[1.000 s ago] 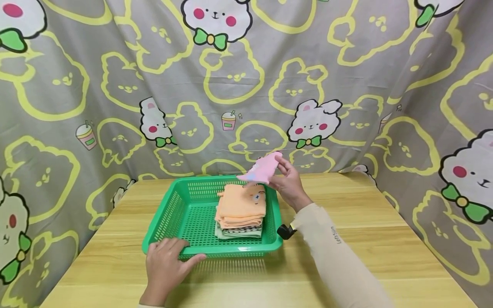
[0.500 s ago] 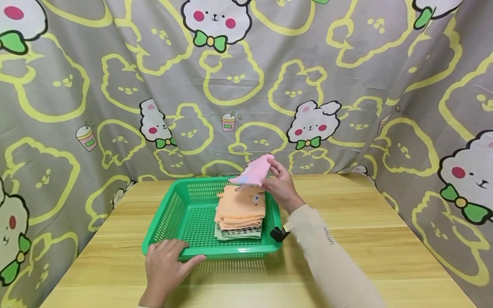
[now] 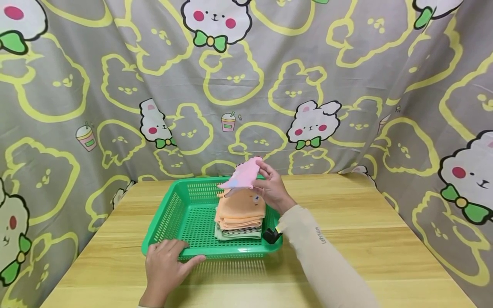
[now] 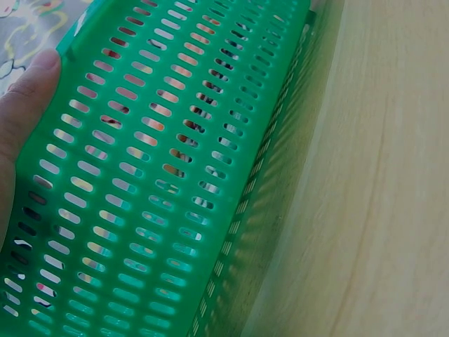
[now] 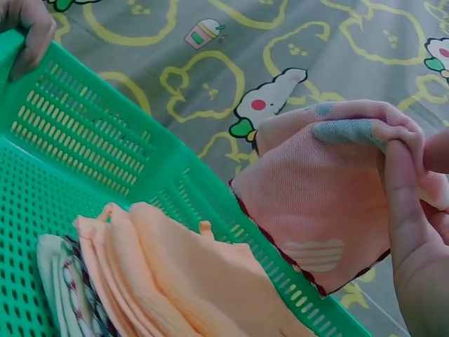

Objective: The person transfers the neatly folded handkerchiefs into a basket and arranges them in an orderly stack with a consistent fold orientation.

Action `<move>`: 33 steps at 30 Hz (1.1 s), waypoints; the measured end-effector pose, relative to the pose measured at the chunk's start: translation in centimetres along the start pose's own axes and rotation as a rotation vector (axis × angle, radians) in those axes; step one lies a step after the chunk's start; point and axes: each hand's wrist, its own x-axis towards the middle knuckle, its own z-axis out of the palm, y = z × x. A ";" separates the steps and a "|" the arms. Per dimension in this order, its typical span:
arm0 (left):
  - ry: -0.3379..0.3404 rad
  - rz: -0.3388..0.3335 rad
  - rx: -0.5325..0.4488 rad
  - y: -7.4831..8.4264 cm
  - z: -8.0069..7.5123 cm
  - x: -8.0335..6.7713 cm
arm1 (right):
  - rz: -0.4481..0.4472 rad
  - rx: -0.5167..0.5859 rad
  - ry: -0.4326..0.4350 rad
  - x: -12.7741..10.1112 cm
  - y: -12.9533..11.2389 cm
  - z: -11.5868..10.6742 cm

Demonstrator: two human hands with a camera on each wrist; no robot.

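A green slotted basket [image 3: 181, 214] sits on the wooden table and holds a stack of folded cloths [image 3: 240, 211], orange on top. My right hand [image 3: 271, 186] pinches a folded pink cloth [image 3: 242, 175] [image 5: 323, 196] just above the far end of the stack. My left hand [image 3: 165, 267] grips the basket's near left corner, thumb on the front wall [image 4: 140, 175]. The left wrist view shows that wall up close with my thumb [image 4: 24, 98] at its edge.
The wooden table [image 3: 366, 231] stretches to the right and front of the basket. A grey cartoon-print curtain [image 3: 239, 85] hangs behind and along both sides. A small black wrist device [image 3: 271, 235] sits by the basket's right rim.
My right hand has carried the pink cloth leftward and a little down, from beyond the basket's right rim to over the stack. The left hand has stayed on the basket.
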 end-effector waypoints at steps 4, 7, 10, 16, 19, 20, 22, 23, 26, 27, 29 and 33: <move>0.009 0.004 -0.004 0.0 0.0 0.0 | 0.017 0.014 -0.026 0.1 0.3 0.7; 0.012 0.008 -0.005 -0.1 -0.1 0.0 | 0.027 0.020 -0.042 0.3 0.5 1.1; 0.015 0.010 -0.003 -0.1 -0.1 0.0 | 0.056 0.031 -0.047 0.5 0.8 1.5; 0.033 0.022 0.002 -0.1 0.1 0.1 | 0.117 0.052 -0.051 0.8 1.5 1.9; 0.037 0.023 0.006 0.1 0.1 0.1 | 0.129 0.030 -0.074 0.9 1.9 1.9; 0.037 0.022 0.008 0.2 0.1 0.1 | 0.136 0.017 -0.083 0.9 2.1 1.8; 0.034 0.022 0.007 0.2 0.0 0.1 | 0.148 -0.017 -0.099 1.0 2.4 1.8; 0.035 0.023 0.009 0.2 0.0 0.1 | 0.152 -0.033 -0.110 1.0 2.5 1.8; 0.037 0.017 0.010 0.2 -0.1 0.1 | 0.151 -0.072 -0.131 1.1 2.8 1.9; 0.036 0.015 0.011 0.2 -0.1 0.1 | 0.148 -0.089 -0.124 1.1 2.9 1.9; 0.029 0.013 0.012 0.1 -0.1 0.1 | 0.150 -0.133 -0.086 1.1 3.0 1.9; 0.011 0.006 0.009 0.0 0.1 0.0 | 0.186 -0.270 0.027 1.2 3.2 1.6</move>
